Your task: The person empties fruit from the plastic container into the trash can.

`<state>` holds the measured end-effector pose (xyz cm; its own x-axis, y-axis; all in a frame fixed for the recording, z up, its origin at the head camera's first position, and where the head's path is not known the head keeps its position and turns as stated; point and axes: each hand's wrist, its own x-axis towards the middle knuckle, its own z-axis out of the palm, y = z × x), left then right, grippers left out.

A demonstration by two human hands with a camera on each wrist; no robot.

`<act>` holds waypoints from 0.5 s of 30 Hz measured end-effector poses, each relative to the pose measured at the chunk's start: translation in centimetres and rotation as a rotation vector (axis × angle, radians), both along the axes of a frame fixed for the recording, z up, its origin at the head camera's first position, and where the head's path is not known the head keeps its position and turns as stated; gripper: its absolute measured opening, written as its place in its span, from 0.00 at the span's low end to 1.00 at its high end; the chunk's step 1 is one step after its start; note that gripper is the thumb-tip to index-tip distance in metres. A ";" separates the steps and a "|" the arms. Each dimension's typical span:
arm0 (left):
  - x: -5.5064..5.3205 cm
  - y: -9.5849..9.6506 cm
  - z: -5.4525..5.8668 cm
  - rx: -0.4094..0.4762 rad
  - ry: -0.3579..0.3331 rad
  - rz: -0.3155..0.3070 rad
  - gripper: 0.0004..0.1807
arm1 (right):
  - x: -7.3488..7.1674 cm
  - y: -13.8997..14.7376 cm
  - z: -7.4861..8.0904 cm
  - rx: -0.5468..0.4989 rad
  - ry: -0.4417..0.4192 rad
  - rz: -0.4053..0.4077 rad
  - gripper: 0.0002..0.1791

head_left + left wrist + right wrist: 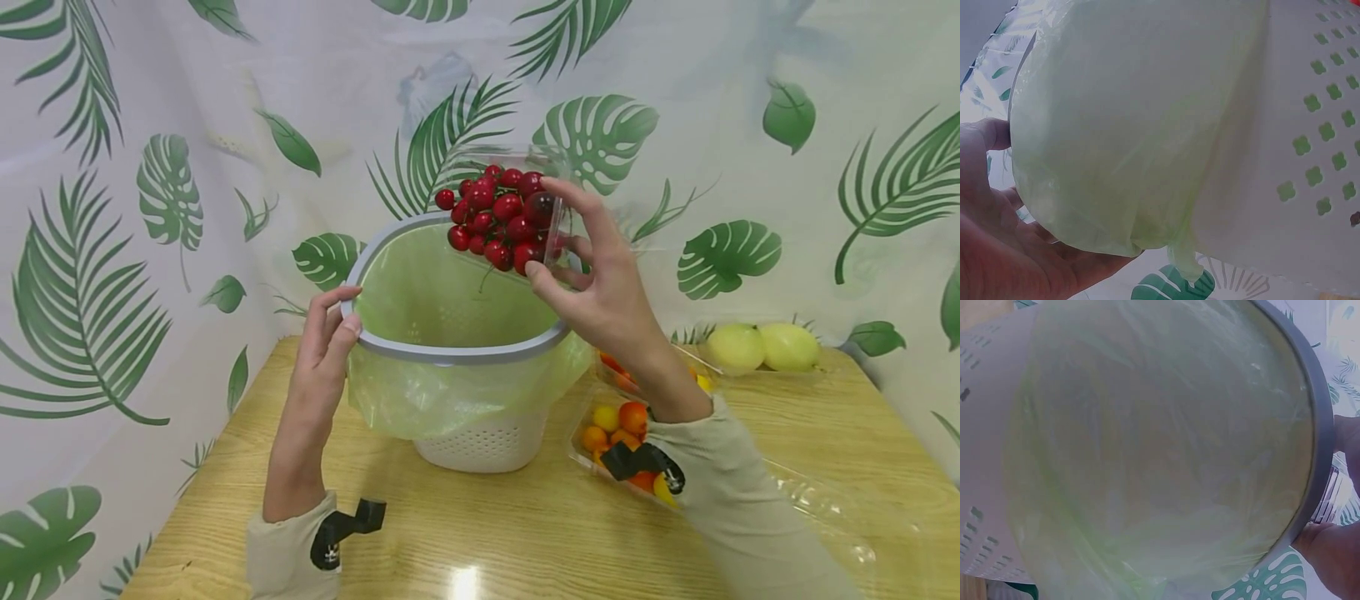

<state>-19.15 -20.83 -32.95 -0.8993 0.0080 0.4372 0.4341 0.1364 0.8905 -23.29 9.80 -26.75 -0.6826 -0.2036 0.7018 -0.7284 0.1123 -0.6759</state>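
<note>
A white trash bin (480,450) with a grey rim stands on the wooden table, its holes visible in the side. A thin green bag (420,404) lines it and hangs over the rim. My left hand (318,358) grips the rim at the left, thumb and fingers on either side. Over the bin's opening, my right hand (611,283) holds a clear plastic box (557,221) by its right side. The box is tilted, and red cherries (495,212) with stems are bunched in it. In the right wrist view the bag and bin hide most of the box.
To the right of the bin, a clear box of orange and yellow fruits (626,429) sits partly under my right forearm, with another fruit box behind it. Two pale yellow-green fruits (761,346) lie at the back right. Clear plastic packaging (825,504) lies at the right front.
</note>
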 end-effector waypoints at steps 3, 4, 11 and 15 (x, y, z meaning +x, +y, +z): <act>0.0 0.0 0.0 0.001 -0.001 -0.001 0.22 | 0.0 0.0 0.0 0.007 -0.001 -0.009 0.42; 0.0 0.0 0.0 0.002 -0.002 -0.002 0.22 | 0.0 0.0 0.0 0.009 -0.001 -0.010 0.42; 0.0 0.0 0.0 0.002 -0.004 -0.004 0.22 | 0.0 0.0 -0.1 0.023 0.007 -0.029 0.41; 0.0 0.0 0.0 0.001 -0.001 -0.001 0.22 | 0.1 0.0 -0.1 0.027 0.011 -0.021 0.41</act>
<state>-19.20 -20.82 -32.95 -0.8999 0.0087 0.4361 0.4332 0.1347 0.8912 -23.19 9.77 -26.84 -0.6790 -0.2083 0.7039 -0.7333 0.1462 -0.6640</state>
